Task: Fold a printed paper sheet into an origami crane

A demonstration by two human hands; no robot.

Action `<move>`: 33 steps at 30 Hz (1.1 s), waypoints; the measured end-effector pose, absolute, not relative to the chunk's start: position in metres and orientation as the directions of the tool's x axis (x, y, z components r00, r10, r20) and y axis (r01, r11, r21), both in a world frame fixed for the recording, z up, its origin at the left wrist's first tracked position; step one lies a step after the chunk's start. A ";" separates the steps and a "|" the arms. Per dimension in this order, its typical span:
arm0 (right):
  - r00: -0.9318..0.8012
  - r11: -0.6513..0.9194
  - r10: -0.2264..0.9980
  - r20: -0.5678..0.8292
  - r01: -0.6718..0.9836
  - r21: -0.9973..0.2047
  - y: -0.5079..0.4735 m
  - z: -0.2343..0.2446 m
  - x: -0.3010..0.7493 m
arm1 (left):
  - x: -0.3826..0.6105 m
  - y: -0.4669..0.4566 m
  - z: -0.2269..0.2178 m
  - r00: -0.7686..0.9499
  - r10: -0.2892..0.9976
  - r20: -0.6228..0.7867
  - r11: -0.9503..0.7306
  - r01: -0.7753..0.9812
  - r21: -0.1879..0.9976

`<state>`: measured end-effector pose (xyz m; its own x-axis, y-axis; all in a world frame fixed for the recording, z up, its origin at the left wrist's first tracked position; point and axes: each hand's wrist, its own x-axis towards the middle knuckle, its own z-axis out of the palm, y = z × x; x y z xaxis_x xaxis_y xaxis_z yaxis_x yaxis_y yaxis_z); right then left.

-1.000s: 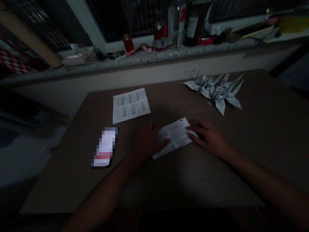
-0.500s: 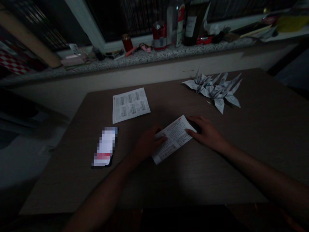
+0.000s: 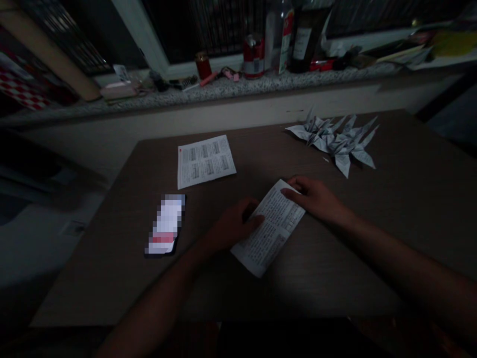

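A folded printed paper (image 3: 271, 229) lies slanted on the brown table (image 3: 335, 258) in front of me. My left hand (image 3: 231, 227) grips its left edge, fingers curled and thumb on top of the sheet. My right hand (image 3: 316, 198) pinches the paper's far corner with bent fingers. A pile of folded paper cranes (image 3: 337, 139) sits at the far right of the table, apart from both hands.
A flat printed sheet (image 3: 206, 160) lies at the far middle of the table. A lit phone (image 3: 166, 224) rests left of my left hand. Behind the table, a stone ledge (image 3: 223, 89) carries a red can (image 3: 253, 48), bottles (image 3: 280, 35) and small clutter.
The folded paper has turned from lying nearly crosswise to pointing its long side toward me. Both hands stayed on it, the right hand shifting to its far corner.
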<state>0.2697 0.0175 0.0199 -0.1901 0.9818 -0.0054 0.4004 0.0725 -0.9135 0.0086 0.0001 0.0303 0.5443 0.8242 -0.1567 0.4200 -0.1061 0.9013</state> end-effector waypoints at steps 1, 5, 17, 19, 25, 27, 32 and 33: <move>-0.221 0.088 0.975 -0.004 0.405 -0.910 0.018 0.021 0.269 | 0.011 0.001 0.032 0.524 0.839 -0.144 -0.106 0.417 0.903; -0.350 0.135 0.936 -0.023 0.420 -0.897 0.020 0.028 0.262 | 0.023 0.008 0.038 0.478 0.874 -0.084 -0.147 0.427 0.892; -0.118 0.058 0.993 0.013 0.381 -0.923 0.024 0.020 0.276 | 0.028 0.019 0.015 0.292 0.954 -0.072 -0.020 0.301 0.953; -0.042 0.019 0.999 0.002 0.394 -0.919 0.023 0.017 0.283 | 0.028 0.016 0.013 0.261 0.963 -0.071 -0.009 0.293 0.956; -0.001 0.002 1.000 0.002 0.371 -0.928 0.020 0.015 0.287 | 0.026 0.011 0.009 0.239 0.967 -0.084 0.015 0.276 0.961; -0.022 -0.047 0.998 -0.055 0.250 -0.967 0.015 0.016 0.282 | 0.026 0.010 0.008 0.228 0.970 -0.086 0.019 0.281 0.960; -0.150 -0.169 0.972 -0.178 0.071 -0.983 0.001 0.016 0.262 | 0.031 0.006 0.009 0.215 0.971 -0.103 0.049 0.243 0.969; -0.156 -0.177 0.970 -0.188 0.081 -0.981 -0.001 0.016 0.258 | 0.033 0.005 0.010 0.219 0.969 -0.111 0.060 0.227 0.972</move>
